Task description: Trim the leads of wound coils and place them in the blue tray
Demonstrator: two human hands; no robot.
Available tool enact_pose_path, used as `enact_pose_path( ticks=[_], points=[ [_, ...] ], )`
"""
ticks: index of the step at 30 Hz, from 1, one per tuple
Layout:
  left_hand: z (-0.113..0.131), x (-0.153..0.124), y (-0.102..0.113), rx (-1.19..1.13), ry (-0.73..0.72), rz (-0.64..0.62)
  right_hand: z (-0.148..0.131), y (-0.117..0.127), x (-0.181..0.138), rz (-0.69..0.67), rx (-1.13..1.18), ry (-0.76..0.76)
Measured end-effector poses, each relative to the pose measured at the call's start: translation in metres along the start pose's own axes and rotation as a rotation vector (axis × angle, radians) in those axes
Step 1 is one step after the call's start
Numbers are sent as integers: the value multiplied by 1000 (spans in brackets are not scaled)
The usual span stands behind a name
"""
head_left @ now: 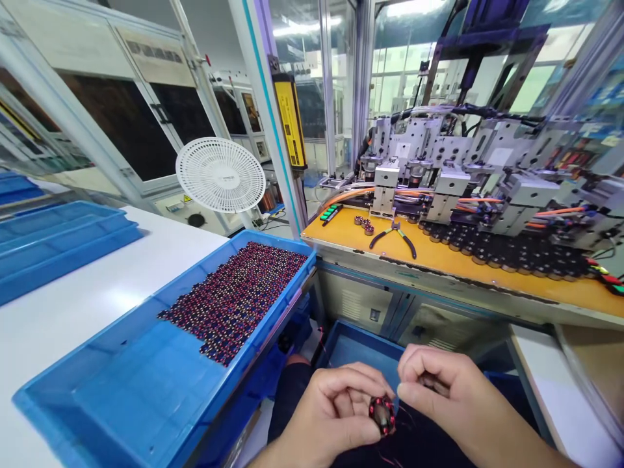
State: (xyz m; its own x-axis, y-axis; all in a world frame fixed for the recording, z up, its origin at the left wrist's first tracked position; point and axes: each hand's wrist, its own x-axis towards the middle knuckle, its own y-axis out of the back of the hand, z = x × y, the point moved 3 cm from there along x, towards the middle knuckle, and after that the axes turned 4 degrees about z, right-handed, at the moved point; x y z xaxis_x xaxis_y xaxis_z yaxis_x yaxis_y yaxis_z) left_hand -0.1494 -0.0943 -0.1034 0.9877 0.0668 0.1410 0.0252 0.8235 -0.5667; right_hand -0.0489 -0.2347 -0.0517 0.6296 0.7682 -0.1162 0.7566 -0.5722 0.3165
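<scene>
My left hand [336, 406] is closed, its thumb and fingers gripping a small round motor stator [382, 416]. The stator is dark, with red-pink spots around its rim and an opening in the middle. Thin wire strands hang near it, over my lap. Just to the right, my right hand [439, 383] is raised with thumb and forefinger pinched together and the other fingers curled. Whatever sits in that pinch is too small or hidden to make out. The two hands are close together but apart.
At left, a blue tray [131, 390] on a white table [160, 240] holds many similar stators [244, 292]. Ahead, a yellow-topped bench [336, 234] carries cutting pliers [394, 239], a few loose stators [364, 224], rows of dark round parts [511, 250] and a machine [448, 182]. Below sits a blue bin [365, 354].
</scene>
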Motion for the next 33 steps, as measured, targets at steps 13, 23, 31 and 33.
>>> enact_pose_path(
  ticks=[13,23,31,33],
  points=[
    [-12,6,4,114,-27,-72,-7,2,-7,-237,-47,-205],
    [-7,11,-7,-46,18,-112,-7,-2,-9,-179,-27,-25],
    [-6,13,-6,-44,-53,-149,-6,3,-16,-198,40,-47],
    [-6,14,-7,-62,-57,-163,-7,2,-16,-187,51,-48]
  ],
)
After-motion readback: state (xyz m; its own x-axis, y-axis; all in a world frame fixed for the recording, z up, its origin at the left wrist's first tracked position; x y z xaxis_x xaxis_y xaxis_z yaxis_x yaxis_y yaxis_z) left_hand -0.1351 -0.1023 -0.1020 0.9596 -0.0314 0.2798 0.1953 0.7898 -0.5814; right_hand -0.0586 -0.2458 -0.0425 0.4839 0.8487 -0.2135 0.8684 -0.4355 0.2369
